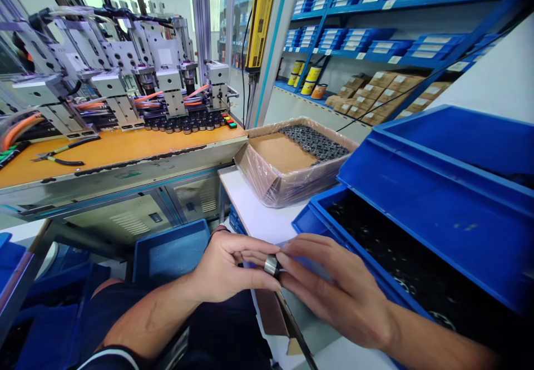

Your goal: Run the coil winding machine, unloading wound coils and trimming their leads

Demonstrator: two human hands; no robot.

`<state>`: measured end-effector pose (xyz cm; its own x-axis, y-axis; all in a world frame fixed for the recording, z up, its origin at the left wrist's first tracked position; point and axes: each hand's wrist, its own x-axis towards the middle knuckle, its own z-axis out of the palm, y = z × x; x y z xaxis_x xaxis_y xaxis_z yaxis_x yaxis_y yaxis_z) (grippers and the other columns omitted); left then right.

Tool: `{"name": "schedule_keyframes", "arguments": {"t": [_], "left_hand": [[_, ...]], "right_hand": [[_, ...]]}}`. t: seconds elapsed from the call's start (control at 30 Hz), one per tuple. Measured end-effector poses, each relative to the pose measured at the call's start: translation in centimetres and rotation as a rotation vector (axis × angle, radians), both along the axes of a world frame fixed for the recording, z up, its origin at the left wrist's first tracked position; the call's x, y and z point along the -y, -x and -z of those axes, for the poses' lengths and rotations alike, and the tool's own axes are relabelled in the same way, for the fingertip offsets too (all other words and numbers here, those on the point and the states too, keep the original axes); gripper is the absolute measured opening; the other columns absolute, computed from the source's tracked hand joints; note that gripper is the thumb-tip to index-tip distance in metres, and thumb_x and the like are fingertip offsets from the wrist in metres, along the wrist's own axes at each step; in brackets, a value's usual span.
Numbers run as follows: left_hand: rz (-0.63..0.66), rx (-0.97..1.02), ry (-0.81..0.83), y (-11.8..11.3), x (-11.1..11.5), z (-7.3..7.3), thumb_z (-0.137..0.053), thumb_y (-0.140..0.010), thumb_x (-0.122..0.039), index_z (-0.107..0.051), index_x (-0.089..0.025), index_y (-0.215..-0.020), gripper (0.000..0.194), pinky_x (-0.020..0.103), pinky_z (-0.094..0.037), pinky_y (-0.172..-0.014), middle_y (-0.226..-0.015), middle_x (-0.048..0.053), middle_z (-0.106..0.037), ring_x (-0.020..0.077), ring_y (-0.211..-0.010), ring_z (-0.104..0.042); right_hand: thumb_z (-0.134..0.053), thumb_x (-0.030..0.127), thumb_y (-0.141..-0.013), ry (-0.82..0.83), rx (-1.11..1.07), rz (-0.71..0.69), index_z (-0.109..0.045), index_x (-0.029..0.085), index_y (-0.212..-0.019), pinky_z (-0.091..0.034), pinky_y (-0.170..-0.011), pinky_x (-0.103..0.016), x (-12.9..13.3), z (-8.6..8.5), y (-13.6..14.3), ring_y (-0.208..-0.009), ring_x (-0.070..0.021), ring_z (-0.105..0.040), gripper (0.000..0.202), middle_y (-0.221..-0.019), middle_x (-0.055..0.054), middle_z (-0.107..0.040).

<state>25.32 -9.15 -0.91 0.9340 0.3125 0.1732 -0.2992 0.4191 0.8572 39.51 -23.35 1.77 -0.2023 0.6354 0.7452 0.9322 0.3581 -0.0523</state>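
Observation:
A small cylinder [271, 265], silvery with a black end, is held between my two hands low in the middle of the head view. My left hand [236, 264] pinches it between thumb and fingers from the left. From the right, the fingertips of my right hand [334, 286] close on its black end. Beyond the hands, a plastic-lined carton [283, 183] holds rows of small black parts [312, 139] on a white table. Right of my right hand, a blue bin [329, 214] holds many dark parts.
Another large blue bin [442, 192] rests over the right one. At the back left, a machine [112, 86] stands on an orange bench [137, 144] with pliers [67, 150] and a row of black parts. An empty-looking blue tray [171, 253] sits low left. Shelves stand behind.

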Motion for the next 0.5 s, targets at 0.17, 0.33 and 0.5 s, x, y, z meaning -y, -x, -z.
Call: {"name": "schedule_keyframes", "arguments": {"t": [0.17, 0.33, 0.5], "left_hand": [[0.013, -0.054, 0.066, -0.3, 0.7, 0.3, -0.087, -0.054, -0.003, -0.077, -0.016, -0.093, 0.041, 0.021, -0.062, -0.072, -0.083, 0.004, -0.08, 0.0164, -0.074, -0.076], [-0.233, -0.026, 0.092, -0.9, 2.3, 1.0, -0.09, -0.054, -0.011, -0.076, -0.018, -0.091, 0.04, 0.023, -0.06, -0.076, -0.089, 0.006, -0.08, 0.0175, -0.081, -0.075], [-0.3, 0.142, -0.303, -1.3, 1.4, 0.9, -0.088, -0.06, -0.02, -0.079, -0.02, -0.096, 0.037, 0.021, -0.058, -0.068, -0.094, 0.01, -0.078, 0.0176, -0.077, -0.073]], "right_hand": [[-0.063, 0.013, -0.087, -0.032, 0.091, 0.025, -0.065, 0.009, -0.105, -0.057, -0.065, -0.028, 0.0, 0.1, -0.1, -0.082, -0.0167, -0.062, 0.018, -0.085, -0.007, -0.065], [-0.055, 0.012, -0.09, -0.055, 0.179, 0.055, -0.066, 0.006, -0.105, -0.061, -0.075, -0.033, 0.4, 0.1, 0.1, -0.091, -0.0216, -0.066, 0.019, -0.092, -0.012, -0.068], [-0.055, 0.012, -0.09, -0.074, 0.081, 0.169, -0.067, 0.013, -0.102, -0.062, -0.075, -0.024, 0.9, 0.1, 0.2, -0.083, -0.018, -0.071, 0.017, -0.091, -0.009, -0.072]]}}
